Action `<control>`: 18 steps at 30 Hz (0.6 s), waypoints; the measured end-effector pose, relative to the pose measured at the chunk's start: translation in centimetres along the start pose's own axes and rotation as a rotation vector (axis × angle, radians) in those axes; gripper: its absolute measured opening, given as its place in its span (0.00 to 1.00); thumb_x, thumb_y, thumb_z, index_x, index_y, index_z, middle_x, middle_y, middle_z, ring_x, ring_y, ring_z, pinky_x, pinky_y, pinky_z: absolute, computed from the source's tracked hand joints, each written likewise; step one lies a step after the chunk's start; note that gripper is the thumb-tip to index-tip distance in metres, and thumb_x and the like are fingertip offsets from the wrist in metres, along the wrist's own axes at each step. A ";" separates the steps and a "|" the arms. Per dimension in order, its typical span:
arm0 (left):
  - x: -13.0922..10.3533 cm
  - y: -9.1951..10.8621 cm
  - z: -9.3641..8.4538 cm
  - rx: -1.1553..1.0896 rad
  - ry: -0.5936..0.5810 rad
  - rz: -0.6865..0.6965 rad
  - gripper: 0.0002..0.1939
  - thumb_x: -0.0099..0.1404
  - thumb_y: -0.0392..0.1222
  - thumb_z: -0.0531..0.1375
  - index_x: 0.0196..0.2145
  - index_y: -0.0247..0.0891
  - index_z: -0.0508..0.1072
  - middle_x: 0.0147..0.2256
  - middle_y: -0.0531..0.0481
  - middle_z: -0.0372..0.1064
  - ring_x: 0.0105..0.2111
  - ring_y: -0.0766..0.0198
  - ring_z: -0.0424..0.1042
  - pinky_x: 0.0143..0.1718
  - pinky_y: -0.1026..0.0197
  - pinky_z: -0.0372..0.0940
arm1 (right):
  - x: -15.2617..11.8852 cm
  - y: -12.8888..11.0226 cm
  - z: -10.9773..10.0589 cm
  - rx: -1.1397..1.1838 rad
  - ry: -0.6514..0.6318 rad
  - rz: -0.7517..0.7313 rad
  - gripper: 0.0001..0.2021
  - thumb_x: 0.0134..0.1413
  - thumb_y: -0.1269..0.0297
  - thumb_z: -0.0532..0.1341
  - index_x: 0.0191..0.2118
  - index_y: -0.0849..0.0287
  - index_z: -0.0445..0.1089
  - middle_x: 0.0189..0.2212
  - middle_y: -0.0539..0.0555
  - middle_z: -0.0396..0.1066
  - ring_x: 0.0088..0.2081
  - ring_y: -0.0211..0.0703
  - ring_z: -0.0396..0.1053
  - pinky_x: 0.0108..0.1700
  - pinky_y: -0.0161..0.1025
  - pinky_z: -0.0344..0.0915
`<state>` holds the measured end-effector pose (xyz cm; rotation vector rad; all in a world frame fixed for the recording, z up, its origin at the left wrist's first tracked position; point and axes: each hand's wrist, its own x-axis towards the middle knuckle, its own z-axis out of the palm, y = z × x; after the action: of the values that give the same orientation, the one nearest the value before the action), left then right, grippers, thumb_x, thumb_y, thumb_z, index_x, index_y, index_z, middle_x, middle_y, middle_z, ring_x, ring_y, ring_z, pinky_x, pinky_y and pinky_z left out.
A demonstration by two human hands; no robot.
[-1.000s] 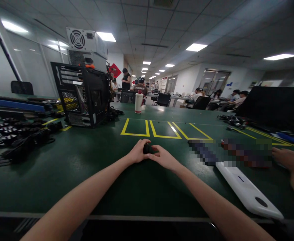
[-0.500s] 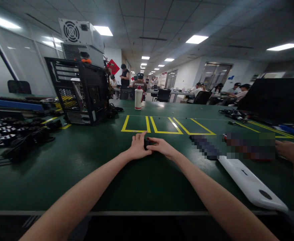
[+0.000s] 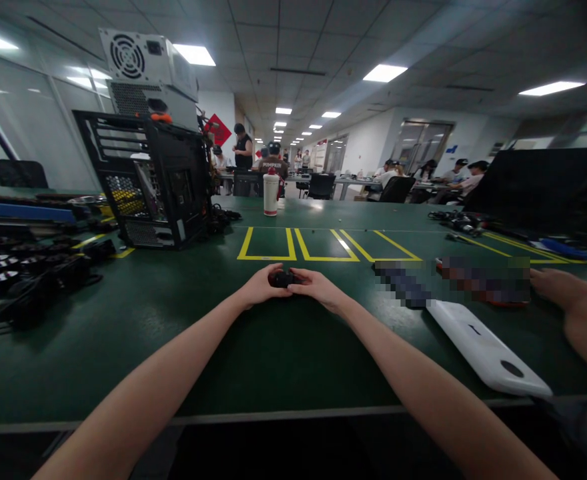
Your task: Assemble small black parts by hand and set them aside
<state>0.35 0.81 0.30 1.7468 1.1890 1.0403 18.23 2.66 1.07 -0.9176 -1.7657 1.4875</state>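
Note:
A small black rounded object (image 3: 283, 279) is held between my two hands, just above or on the green table (image 3: 293, 360); its kind is too small and dark to make out. My left hand (image 3: 259, 288) curls its thumb and fingers around the left side of it. From the other side, my right hand (image 3: 318, 287) pinches it with thumb and fingertips. Part of the object is hidden by the fingers of both hands. Yellow tape outlines (image 3: 266, 258) lie on the table just beyond my hands.
A black computer case (image 3: 173, 193) with power supply units (image 3: 146, 63) on top stands at left, near a heap of black parts (image 3: 28, 280). A white bottle (image 3: 270, 195) stands ahead. At right lie a white power bank-like slab (image 3: 488, 347) and another person's hand (image 3: 561, 287).
My left hand has turned and its fingers now wrap the black object, showing more of it. The whole view has shifted slightly.

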 end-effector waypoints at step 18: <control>-1.1 0.6 -0.1 0.273 0.038 0.231 0.34 0.45 0.42 0.64 0.51 0.41 0.59 0.49 0.44 0.61 0.46 0.56 0.64 0.47 0.50 0.59 | -0.2 0.1 0.9 0.215 0.107 -0.058 0.23 0.35 0.73 0.64 0.44 0.61 0.63 0.41 0.55 0.65 0.40 0.39 0.66 0.48 0.45 0.60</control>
<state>0.19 -0.40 0.63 2.1261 1.2194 1.0883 17.59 2.04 0.83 -0.8130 -1.5099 1.5274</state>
